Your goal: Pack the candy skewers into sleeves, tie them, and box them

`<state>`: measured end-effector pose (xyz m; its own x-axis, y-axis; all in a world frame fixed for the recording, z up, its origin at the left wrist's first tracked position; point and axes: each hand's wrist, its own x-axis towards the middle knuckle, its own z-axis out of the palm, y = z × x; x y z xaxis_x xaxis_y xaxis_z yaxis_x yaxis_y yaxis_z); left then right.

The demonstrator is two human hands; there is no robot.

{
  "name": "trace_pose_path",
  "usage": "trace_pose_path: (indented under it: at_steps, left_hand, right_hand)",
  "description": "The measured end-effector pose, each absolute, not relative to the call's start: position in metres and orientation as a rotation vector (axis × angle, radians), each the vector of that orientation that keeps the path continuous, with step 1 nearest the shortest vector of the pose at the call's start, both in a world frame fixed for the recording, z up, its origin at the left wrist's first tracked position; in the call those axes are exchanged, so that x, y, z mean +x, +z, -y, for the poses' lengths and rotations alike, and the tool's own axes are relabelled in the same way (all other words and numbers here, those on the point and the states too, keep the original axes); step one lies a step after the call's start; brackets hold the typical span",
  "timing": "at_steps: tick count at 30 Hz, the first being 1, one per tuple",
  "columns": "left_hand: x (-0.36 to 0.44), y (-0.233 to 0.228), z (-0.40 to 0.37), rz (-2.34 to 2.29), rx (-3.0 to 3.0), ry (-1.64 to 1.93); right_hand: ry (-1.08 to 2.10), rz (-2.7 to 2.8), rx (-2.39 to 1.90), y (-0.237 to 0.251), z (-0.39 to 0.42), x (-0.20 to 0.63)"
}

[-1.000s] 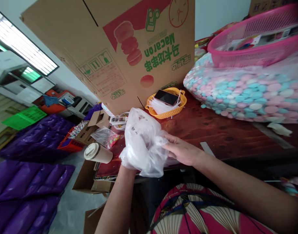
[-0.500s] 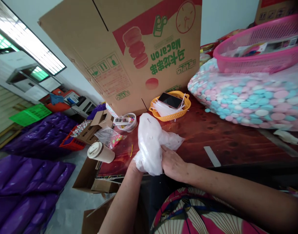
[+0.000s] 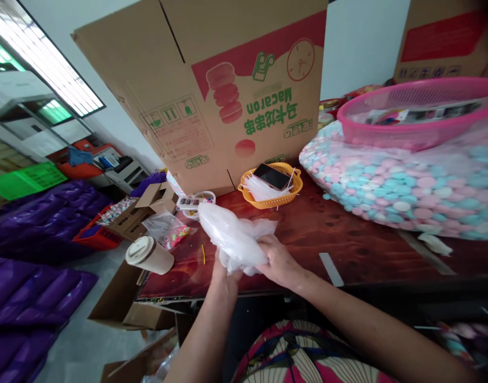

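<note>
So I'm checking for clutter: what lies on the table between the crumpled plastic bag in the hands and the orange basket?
In the head view, only bare red-brown table lies between the plastic bag and the orange basket.

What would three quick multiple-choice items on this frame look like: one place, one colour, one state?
1. Where does the phone lie?
A. in the orange basket
B. on the floor
C. in the pink basket

2. What colour is the big basket at right?
A. green
B. pink
C. black

3. How is the clear plastic bag held?
A. lying flat, untouched
B. hanging from a hook
C. bunched between the left hand and right hand

Key: 1 A, the phone rests on the sticks in it; 2 B, its mesh wall is pink; 3 C, both hands grip it.
</note>
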<state>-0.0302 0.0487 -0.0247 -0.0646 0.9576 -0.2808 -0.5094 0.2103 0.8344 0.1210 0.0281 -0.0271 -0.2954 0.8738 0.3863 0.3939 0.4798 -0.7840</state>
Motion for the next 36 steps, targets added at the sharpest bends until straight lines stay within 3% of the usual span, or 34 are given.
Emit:
trace_pose_path:
  at_steps: [10,18,23,27,30,36]
  left_hand:
    - [-0.033,0.028,-0.031,-1.059,0.907,1.076]
    - [-0.031,0.013,-0.037,-1.067,0.558,1.224]
    - [-0.028,0.006,-0.043,-1.074,0.44,1.205]
    - [-0.019,0.005,-0.046,-1.138,0.419,1.147]
    - [-0.012,0.008,-0.044,-1.233,0.505,1.1]
    - [-0.029,0.013,-0.052,-1.558,0.887,0.991]
  right_hand:
    - [0.915,1.703,-1.477,-0.049,-0.065,0.15]
    - [1.114,1.417,-1.532,-0.052,-0.095,0.143]
    - [0.988,1.362,-1.541,-0.022,-0.079,0.169]
    - [0.479,1.337,-1.281,0.017,-0.024,0.16]
    - [0.646,1.714,-1.229,0.021,-0.002,0.135]
    - [1.236,1.489,-1.143,-0.004,-0.033,0.143]
